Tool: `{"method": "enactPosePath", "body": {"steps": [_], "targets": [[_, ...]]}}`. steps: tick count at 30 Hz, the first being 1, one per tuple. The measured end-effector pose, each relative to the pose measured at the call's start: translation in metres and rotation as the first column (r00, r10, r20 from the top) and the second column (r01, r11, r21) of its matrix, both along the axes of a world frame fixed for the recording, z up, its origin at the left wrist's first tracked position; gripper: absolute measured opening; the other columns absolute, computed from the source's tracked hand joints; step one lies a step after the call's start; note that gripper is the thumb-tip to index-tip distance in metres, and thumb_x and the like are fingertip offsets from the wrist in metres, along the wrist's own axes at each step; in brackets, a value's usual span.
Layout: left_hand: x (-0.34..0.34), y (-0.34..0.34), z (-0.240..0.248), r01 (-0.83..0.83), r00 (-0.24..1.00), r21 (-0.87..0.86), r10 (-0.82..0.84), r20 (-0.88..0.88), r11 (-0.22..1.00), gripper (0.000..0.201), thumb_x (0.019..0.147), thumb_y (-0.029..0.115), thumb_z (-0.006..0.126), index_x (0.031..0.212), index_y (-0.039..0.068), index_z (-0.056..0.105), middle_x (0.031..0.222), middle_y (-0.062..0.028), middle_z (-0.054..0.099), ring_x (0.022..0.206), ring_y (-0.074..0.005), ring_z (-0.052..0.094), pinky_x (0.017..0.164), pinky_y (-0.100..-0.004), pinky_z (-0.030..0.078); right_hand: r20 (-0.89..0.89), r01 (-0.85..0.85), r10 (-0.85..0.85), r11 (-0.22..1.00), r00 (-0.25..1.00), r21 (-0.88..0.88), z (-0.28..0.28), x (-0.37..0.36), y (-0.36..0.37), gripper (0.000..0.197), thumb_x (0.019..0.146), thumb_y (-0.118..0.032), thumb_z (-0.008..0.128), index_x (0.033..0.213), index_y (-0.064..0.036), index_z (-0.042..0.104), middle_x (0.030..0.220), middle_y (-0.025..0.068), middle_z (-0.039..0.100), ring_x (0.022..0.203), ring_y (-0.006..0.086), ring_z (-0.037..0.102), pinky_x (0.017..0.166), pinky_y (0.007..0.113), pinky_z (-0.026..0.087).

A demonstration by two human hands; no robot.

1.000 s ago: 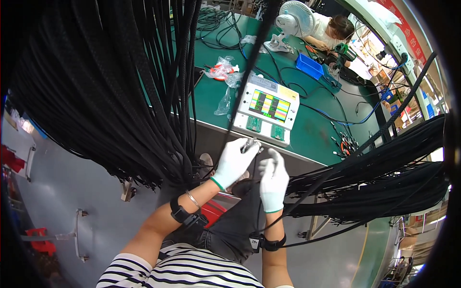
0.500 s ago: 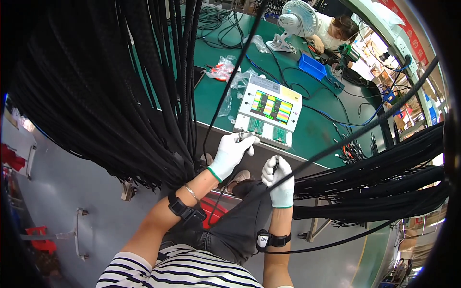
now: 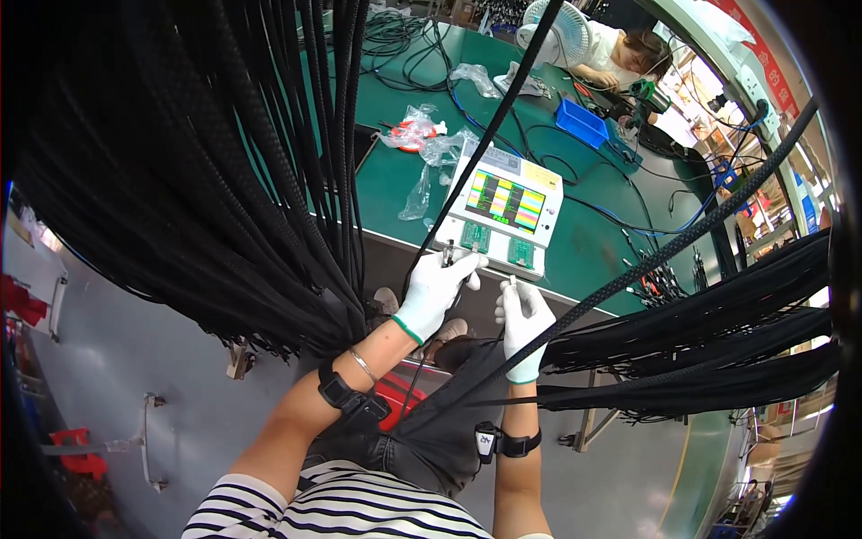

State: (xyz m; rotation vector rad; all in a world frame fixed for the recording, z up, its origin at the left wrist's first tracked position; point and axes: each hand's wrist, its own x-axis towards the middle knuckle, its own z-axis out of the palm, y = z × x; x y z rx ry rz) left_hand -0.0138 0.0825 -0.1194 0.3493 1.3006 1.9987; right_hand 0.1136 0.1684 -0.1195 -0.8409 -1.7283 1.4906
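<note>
Just beyond my grip, white box (image 3: 501,205).
Left hand (image 3: 431,287) pinches black plug (image 3: 448,251), right hand (image 3: 524,316) a pale tip (image 3: 513,280); I'd keep both straight.

Printed matter: a screen (image 3: 501,201) on a white desktop tester (image 3: 497,242) shows a coloured grid of tiny text, too small to make out, above a short word in green capitals. A grey label (image 3: 503,161) and a yellow label (image 3: 536,174) top the tester, their print too fine to read. At upper right, a red banner (image 3: 761,59) bears large pale Chinese characters. A white badge (image 3: 485,443) by the right forearm (image 3: 519,490) carries a dark logo.
</note>
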Motion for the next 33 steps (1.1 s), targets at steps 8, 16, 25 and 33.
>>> {"method": "enactPosePath", "body": {"steps": [8, 16, 25, 33], "targets": [[-0.016, -0.008, -0.009, 0.197, 0.972, 0.082, -0.205, 0.111, 0.977, 0.029, 0.099, 0.012, 0.046, 0.114, -0.008, 0.060, 0.077, -0.0125, 0.067, 0.037, -0.0047, 0.041, 0.034, -0.0189, 0.029, 0.014, 0.196, -0.226, 0.870, 0.974, 0.452, -0.002, -0.017, 0.008, 0.023, 0.090, -0.016, 0.067, 0.095, 0.0061, 0.069, 0.067, 0.0054, 0.062, 0.058, 0.0061, 0.050, 0.056, 0.023, 0.043], [-0.008, -0.027, -0.029, 0.237, 0.937, 0.069, -0.247, 0.246, 0.969, 0.028, 0.098, 0.024, 0.057, 0.096, -0.001, 0.070, 0.069, -0.0021, 0.067, 0.039, -0.0003, 0.031, 0.036, -0.0200, 0.018, 0.091, 0.207, -0.257, 0.907, 0.962, 0.367, 0.001, -0.020, 0.013, 0.027, 0.092, -0.018, 0.066, 0.097, 0.0086, 0.067, 0.068, 0.0016, 0.061, 0.059, 0.0055, 0.050, 0.056, 0.023, 0.043], [0.016, -0.050, -0.052, 0.364, 0.931, -0.195, -0.350, 0.104, 0.911, 0.033, 0.099, 0.027, 0.055, 0.095, -0.002, 0.070, 0.068, -0.0034, 0.068, 0.047, -0.0048, 0.044, 0.042, -0.0217, 0.031, 0.089, 0.171, -0.208, 0.935, 0.974, 0.311, -0.007, -0.015, 0.011, 0.027, 0.094, -0.019, 0.064, 0.099, 0.0083, 0.066, 0.068, -0.0009, 0.058, 0.059, 0.0034, 0.049, 0.053, 0.020, 0.040], [0.049, -0.063, -0.106, 0.583, 0.770, -0.272, -0.628, -0.114, 0.765, 0.035, 0.098, 0.030, 0.056, 0.093, -0.001, 0.071, 0.065, -0.0025, 0.066, 0.057, -0.0085, 0.054, 0.055, -0.0246, 0.042, 0.075, 0.179, -0.205, 0.948, 0.976, 0.264, -0.008, -0.017, 0.009, 0.026, 0.094, -0.018, 0.064, 0.100, 0.0074, 0.066, 0.067, -0.0011, 0.058, 0.058, 0.0033, 0.049, 0.053, 0.020, 0.040]]}}
